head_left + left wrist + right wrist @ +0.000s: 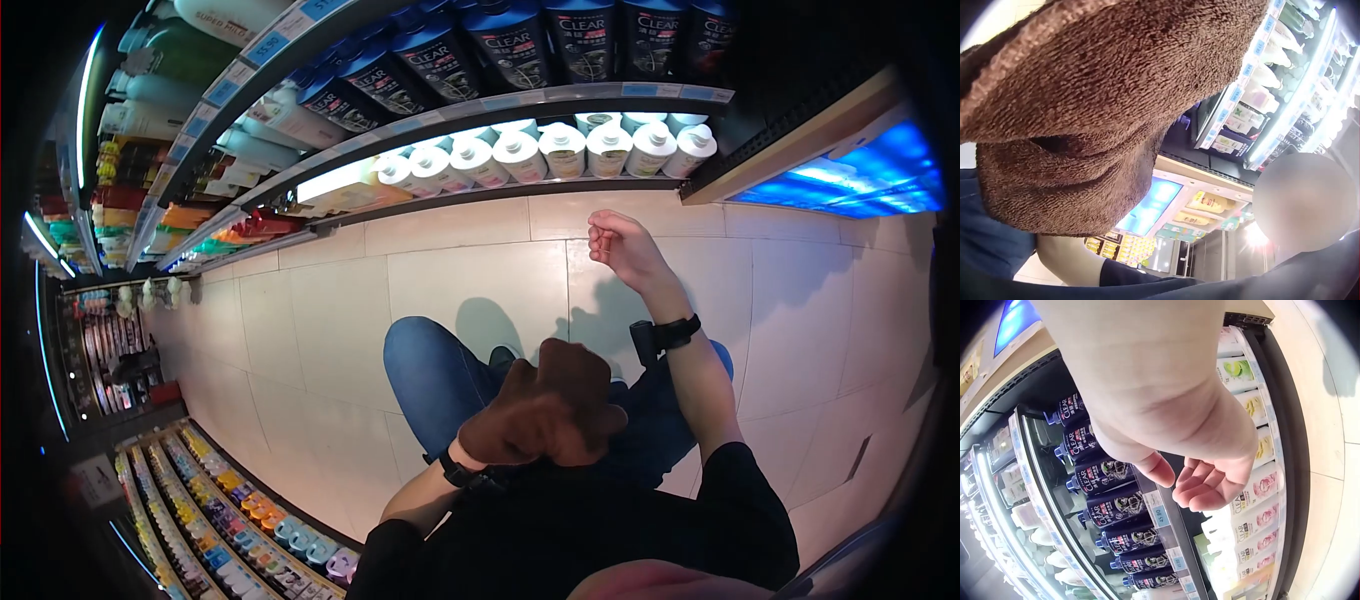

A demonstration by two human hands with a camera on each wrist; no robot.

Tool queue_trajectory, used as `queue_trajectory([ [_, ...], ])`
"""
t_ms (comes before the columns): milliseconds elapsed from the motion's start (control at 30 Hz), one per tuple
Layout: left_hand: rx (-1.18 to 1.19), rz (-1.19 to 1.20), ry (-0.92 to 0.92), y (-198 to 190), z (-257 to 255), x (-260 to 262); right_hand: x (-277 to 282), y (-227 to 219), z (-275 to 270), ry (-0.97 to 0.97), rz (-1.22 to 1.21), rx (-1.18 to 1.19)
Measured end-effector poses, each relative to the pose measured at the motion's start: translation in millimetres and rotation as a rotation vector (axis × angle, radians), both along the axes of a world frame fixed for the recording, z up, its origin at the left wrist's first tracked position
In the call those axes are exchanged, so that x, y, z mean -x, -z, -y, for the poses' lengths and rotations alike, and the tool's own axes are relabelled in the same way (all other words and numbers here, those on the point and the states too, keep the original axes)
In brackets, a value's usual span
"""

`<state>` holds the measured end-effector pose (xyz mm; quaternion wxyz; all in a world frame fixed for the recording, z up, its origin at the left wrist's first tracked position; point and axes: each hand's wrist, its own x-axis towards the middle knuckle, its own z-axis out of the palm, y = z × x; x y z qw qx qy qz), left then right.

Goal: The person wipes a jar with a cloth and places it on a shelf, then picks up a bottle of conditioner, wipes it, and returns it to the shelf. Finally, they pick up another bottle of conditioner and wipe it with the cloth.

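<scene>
A brown terry cloth (555,405) covers my left hand, and its fingers are hidden beneath the folds. In the left wrist view the cloth (1104,94) fills the upper left, with thick, soft folds and a seamed edge. My right hand (622,250) is held out over the floor near the bottom shelf. It holds nothing; its fingers are loosely bent, with the thumb apart from them in the right wrist view. Behind the right hand (1210,478) in that view are dark blue CLEAR pump bottles (1113,506) and white bottles with pink flower prints (1266,515).
Shelving runs along the far side, with a row of white bottles (520,155) at the bottom under a price rail (500,103). A lit blue panel (850,175) stands at the right end. More stocked shelves (230,510) lie at lower left. Pale tiles (470,260) cover the floor.
</scene>
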<state>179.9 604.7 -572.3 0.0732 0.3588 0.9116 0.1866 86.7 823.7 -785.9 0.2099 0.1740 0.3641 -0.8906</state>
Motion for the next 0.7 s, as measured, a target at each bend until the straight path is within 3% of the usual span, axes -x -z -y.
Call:
queue_trajectory([
  [233, -0.028, 0.02, 0.043, -6.1, 11.4, -5.6, 1.9, 14.2, -1.3, 0.019, 0.041, -0.025],
  [500, -0.114, 0.073, 0.335, -20.3, 15.9, -12.9, -1.6, 31.6, -44.4, 0.122, 0.064, -0.053],
  [600, -0.109, 0.075, 0.39, -28.4, 15.8, -12.4, -2.8, -6.8, -58.9, 0.187, 0.025, -0.238],
  [700, -0.099, 0.083, 0.424, -38.0, 19.8, -13.5, 1.8, -34.0, -74.4, 0.169, -0.133, -0.651],
])
